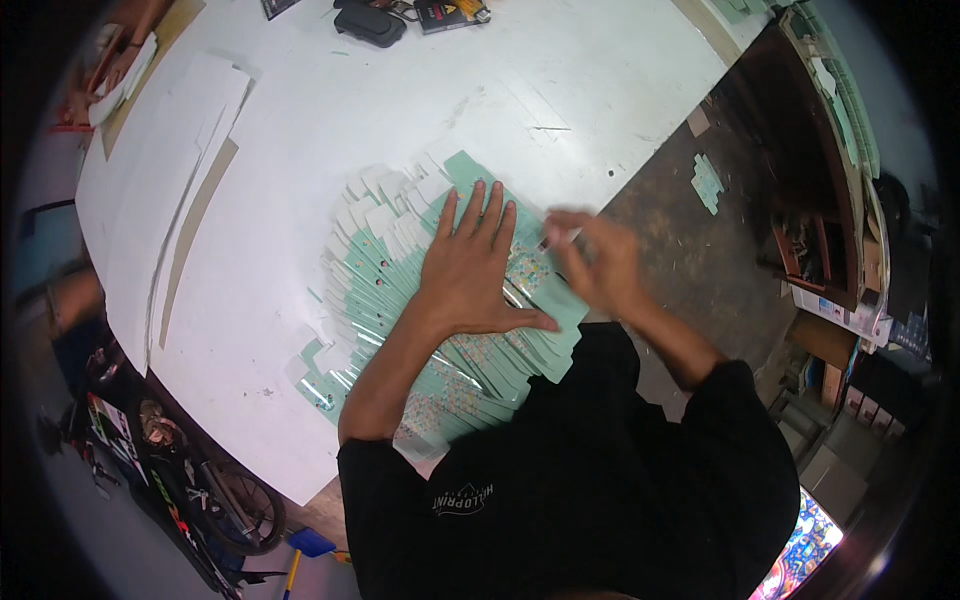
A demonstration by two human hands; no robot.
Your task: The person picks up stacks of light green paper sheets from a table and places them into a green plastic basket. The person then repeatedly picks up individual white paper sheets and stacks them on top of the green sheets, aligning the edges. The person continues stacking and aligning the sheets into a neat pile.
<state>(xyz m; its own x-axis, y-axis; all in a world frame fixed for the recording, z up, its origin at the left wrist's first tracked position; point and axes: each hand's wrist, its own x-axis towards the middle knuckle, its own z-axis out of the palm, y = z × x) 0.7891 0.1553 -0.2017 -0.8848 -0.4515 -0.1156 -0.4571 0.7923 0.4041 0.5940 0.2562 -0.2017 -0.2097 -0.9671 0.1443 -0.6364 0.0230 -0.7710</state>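
1. Black sleeves (560,480) fill the near edge of the view, both forearms reaching forward onto a white table (330,130).
2. Fanned across the table's near edge lies a spread of flat mint-green cartons (385,290), unfolded blanks overlapping like shingles, white flaps showing at their far ends.
3. The left hand (470,270) lies flat on the spread, fingers wide and straight, palm pressing the blanks down; it grips nothing.
4. The right hand (595,265) sits at the spread's right edge, fingers curled in a narrow pinch on the edge of one blank; blur hides exactly how much it holds.
5. Judged by look, each blank is thin, light card, stiff along its creases but easily bent, and the glossy faces probably slide over each other; taking one by a free corner or edge seems safest, with the flat palm holding the rest.
6. Farther off, long white sheets (160,190) lie at the table's left, and dark objects (370,22) rest at its far edge.
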